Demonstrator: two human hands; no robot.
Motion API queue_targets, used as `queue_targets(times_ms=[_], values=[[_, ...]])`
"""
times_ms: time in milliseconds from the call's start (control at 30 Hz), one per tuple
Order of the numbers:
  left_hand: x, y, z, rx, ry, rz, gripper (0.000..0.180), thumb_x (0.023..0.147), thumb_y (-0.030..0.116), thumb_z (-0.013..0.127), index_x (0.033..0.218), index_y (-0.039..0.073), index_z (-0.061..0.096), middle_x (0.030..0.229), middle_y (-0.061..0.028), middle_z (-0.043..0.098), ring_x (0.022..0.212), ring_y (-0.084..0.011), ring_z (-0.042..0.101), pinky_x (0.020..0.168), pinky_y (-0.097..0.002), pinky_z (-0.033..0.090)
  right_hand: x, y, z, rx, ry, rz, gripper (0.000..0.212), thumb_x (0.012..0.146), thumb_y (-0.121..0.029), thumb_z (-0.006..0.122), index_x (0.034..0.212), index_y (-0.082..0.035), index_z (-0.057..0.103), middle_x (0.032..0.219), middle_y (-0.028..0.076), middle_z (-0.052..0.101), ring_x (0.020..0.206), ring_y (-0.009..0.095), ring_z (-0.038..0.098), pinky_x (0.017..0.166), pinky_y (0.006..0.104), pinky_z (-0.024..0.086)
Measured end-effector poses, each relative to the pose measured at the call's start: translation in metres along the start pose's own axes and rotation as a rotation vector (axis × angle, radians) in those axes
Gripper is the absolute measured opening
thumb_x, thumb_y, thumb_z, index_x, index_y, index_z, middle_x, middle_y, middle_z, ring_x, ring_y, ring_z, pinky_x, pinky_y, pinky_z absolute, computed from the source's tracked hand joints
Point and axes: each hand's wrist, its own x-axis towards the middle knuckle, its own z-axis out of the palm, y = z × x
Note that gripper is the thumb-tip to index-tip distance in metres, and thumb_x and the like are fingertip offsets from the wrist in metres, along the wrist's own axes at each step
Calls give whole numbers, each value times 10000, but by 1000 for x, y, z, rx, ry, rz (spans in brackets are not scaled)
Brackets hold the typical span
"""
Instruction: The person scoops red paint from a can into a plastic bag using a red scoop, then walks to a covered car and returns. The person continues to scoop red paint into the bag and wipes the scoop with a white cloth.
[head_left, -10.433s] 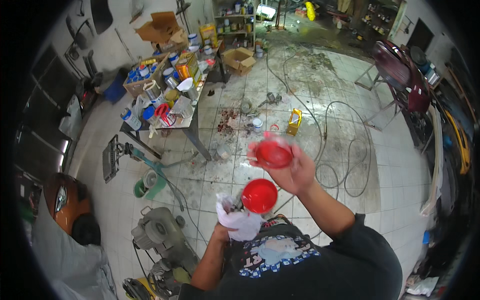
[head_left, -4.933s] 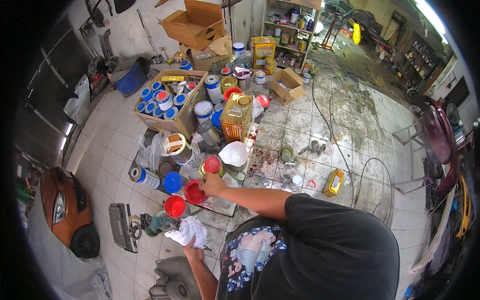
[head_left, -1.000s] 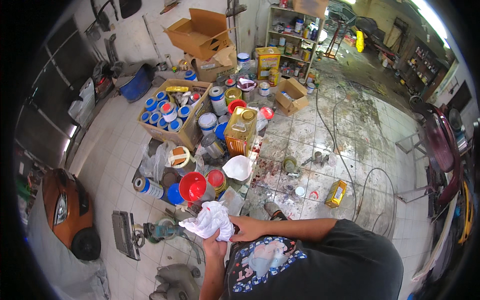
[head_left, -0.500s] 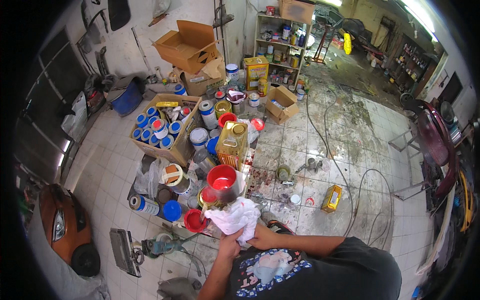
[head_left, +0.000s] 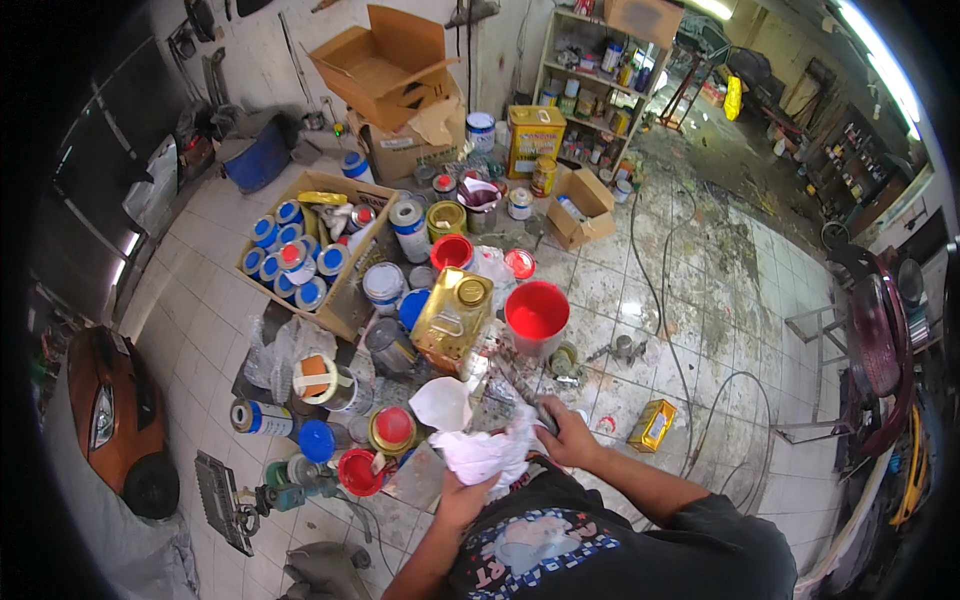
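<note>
My left hand [head_left: 465, 500] is closed on a crumpled white cloth [head_left: 487, 455], marked with faint pink stains. To its right, my right hand [head_left: 568, 436] grips a dark, narrow, stick-like tool [head_left: 522, 385] that slants up and left; its exact kind cannot be made out. Beyond the tool's far end is a cup of red paint [head_left: 537, 313], right of a golden rectangular tin [head_left: 453, 320]. Just past the cloth lies a white paper piece [head_left: 441, 404]. An open can of red paint [head_left: 361, 471] and a red-topped can [head_left: 392, 428] stand to the left.
A carton [head_left: 345, 318] of blue-lidded cans stands at the left. Behind are an open cardboard box [head_left: 385, 65] and a shelf [head_left: 600, 85]. A power tool [head_left: 285, 497] lies lower left. A small yellow tin [head_left: 652, 426] and a hose [head_left: 690, 440] are on the tiled floor.
The red paint cup has shifted right, away from the cloth, to beyond the golden tin. My right hand has left the cloth and moved right; my left hand keeps the cloth. The view has shifted.
</note>
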Motion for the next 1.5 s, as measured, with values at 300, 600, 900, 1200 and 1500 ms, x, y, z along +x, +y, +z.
queue_targets(times_ms=[300,600,900,1200,1500], values=[[6,-23,2,113,254,-157,601,745,-42,778,1310,-22,576,1257,-117,663,1173,-214,623,1038,-362,455,138,105,-89,-120,69,-144,483,937,-249,682,1349,-50,529,918,237,692,815,441,690,719,470,539],[-21,-18,37,33,540,-187,576,762,-24,735,1313,-38,567,1224,-128,678,1135,-249,645,1004,-373,478,259,148,-100,-327,-114,-15,509,961,-352,630,1392,-96,543,847,271,676,805,452,672,727,493,529],[-36,-24,51,-41,682,-140,512,773,-7,729,1268,-51,605,1179,-128,695,1090,-244,658,969,-368,492,297,161,-80,-555,-225,-104,497,961,-411,600,1375,-137,572,940,263,701,896,448,682,802,538,536],[-28,-24,56,-16,784,17,515,809,67,754,1282,-46,583,1182,-117,680,1080,-225,641,966,-367,484,310,130,-83,-773,-305,-72,457,963,-405,580,1341,-148,578,999,221,714,927,428,687,803,532,545],[46,31,46,-111,701,177,674,844,137,783,1398,-37,440,1310,-140,598,1189,-233,585,1026,-374,454,315,121,-87,-842,-297,-96,425,954,-386,606,1317,-166,585,996,211,714,946,413,686,808,531,542]])
